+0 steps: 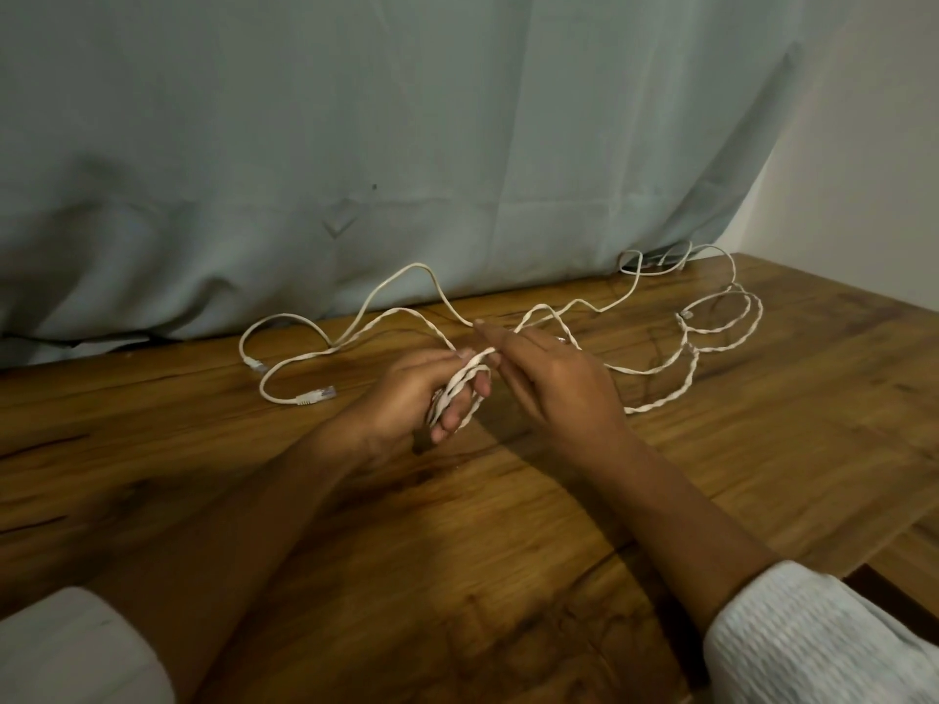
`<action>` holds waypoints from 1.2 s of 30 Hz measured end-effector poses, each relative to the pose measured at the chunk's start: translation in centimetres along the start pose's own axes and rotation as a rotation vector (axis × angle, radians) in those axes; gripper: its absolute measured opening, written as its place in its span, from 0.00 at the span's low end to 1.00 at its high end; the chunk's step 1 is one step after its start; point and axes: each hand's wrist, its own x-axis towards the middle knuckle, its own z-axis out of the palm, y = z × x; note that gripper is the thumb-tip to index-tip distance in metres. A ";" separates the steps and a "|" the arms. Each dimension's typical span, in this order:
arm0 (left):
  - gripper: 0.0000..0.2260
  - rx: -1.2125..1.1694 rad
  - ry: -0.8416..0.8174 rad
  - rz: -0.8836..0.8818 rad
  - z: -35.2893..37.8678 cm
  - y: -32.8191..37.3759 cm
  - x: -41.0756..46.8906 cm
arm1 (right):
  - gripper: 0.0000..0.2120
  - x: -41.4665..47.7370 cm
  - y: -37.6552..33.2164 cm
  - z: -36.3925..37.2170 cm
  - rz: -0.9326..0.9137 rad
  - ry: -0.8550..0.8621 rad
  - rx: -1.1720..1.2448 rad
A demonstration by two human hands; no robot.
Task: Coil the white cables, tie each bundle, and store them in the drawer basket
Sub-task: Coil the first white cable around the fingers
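A twisted white cable runs across the wooden table from my hands out to loops at the right. My left hand is closed around a small coil of this cable, with several turns wrapped over the fingers. Just to its right, my right hand pinches the cable where it feeds onto the coil. A second, smooth white cable lies loose at the back left, both its plugs resting near each other on the table.
A pale green curtain hangs behind the table's far edge. The table's right edge runs diagonally at lower right. More cable loops lie against the curtain at back right. No drawer basket is in view.
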 end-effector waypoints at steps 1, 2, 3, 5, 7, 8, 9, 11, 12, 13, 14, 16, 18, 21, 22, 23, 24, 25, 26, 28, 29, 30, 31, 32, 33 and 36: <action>0.19 -0.070 -0.029 -0.004 0.4 0.3 0.0 | 0.21 0.0 0.1 0.1 0.026 -0.029 -0.008; 0.19 -0.119 -0.051 -0.012 0.6 0.6 -0.1 | 0.23 -0.1 0.2 0.3 0.049 -0.060 -0.013; 0.19 -0.151 -0.065 -0.023 0.8 0.8 -0.1 | 0.24 -0.1 0.2 0.3 0.068 -0.087 -0.017; 0.17 -0.199 -0.072 -0.051 0.8 0.7 -0.3 | 0.25 -0.3 0.2 0.4 0.078 -0.123 -0.011; 0.16 -0.252 -0.071 -0.076 0.7 0.6 -0.4 | 0.26 -0.4 0.0 0.4 0.077 -0.131 -0.003; 0.15 -0.287 -0.069 -0.084 0.6 0.6 -0.4 | 0.26 -0.4 -0.2 0.5 0.086 -0.145 -0.012; 0.14 -0.330 -0.065 -0.090 0.6 0.6 -0.4 | 0.25 -0.4 -0.2 0.5 0.101 -0.166 -0.032; 0.13 -0.424 -0.047 -0.094 0.5 0.8 -0.2 | 0.22 -0.4 0.0 0.8 0.150 -0.205 -0.063; 0.12 -0.460 -0.033 -0.095 0.5 0.8 -0.1 | 0.21 -0.4 0.1 0.8 0.168 -0.227 -0.073; 0.12 -0.489 -0.017 -0.094 0.5 0.8 0.0 | 0.21 -0.4 0.1 0.9 0.177 -0.261 -0.092; 0.12 -0.514 -0.001 -0.090 0.3 0.8 0.2 | 0.20 -0.4 0.1 0.9 0.177 -0.310 -0.117; 0.13 -0.568 0.038 -0.070 0.0 0.9 0.4 | 0.15 -0.5 -0.2 1.0 0.157 -0.418 -0.171; 0.13 -0.611 0.101 -0.041 -0.2 1.1 0.7 | 0.13 -0.7 -0.6 1.1 0.119 -0.452 -0.203; 0.15 -0.629 0.189 0.005 -0.4 1.4 1.0 | 0.16 -0.6 -1.4 1.3 0.018 -0.449 -0.224; 0.15 -0.626 0.217 0.021 -0.5 1.5 1.1 | 0.16 -0.6 -1.6 1.4 -0.023 -0.449 -0.223; 0.15 -0.615 0.250 0.036 -0.7 1.5 1.2 | 0.16 -0.7 -1.8 1.5 -0.069 -0.444 -0.221; 0.15 -0.596 0.287 0.054 -0.8 1.5 1.3 | 0.16 -0.8 -1.9 1.6 -0.119 -0.437 -0.221; 0.15 -0.574 0.322 0.068 -0.9 1.5 1.3 | 0.16 -0.8 -2.1 1.6 -0.167 -0.426 -0.221; 0.15 -0.555 0.349 0.077 -0.9 1.5 1.3 | 0.15 -0.8 -2.3 1.7 -0.208 -0.414 -0.217; 0.14 -0.534 0.389 0.079 -1.1 1.3 1.4 | 0.14 -0.9 -2.7 1.8 -0.262 -0.397 -0.204; 0.13 -0.531 0.398 0.077 -1.2 1.1 1.5 | 0.14 -0.9 -2.9 1.8 -0.282 -0.390 -0.202; 0.12 -0.526 0.398 0.077 -1.3 1.0 1.6 | 0.13 -0.9 -3.0 1.8 -0.299 -0.378 -0.200; 0.11 -0.514 0.388 0.079 -1.2 1.0 1.6 | 0.13 -0.9 -3.0 1.7 -0.312 -0.363 -0.201; 0.11 -0.486 0.376 0.082 -1.2 0.9 1.7 | 0.12 -0.9 -3.0 1.7 -0.325 -0.345 -0.202; 0.11 -0.431 0.366 0.085 -1.1 0.9 1.6 | 0.11 -0.9 -2.9 1.6 -0.337 -0.331 -0.201; 0.11 -0.144 0.344 0.076 -0.6 0.7 1.1 | 0.12 -0.9 -2.9 1.4 -0.361 -0.310 -0.183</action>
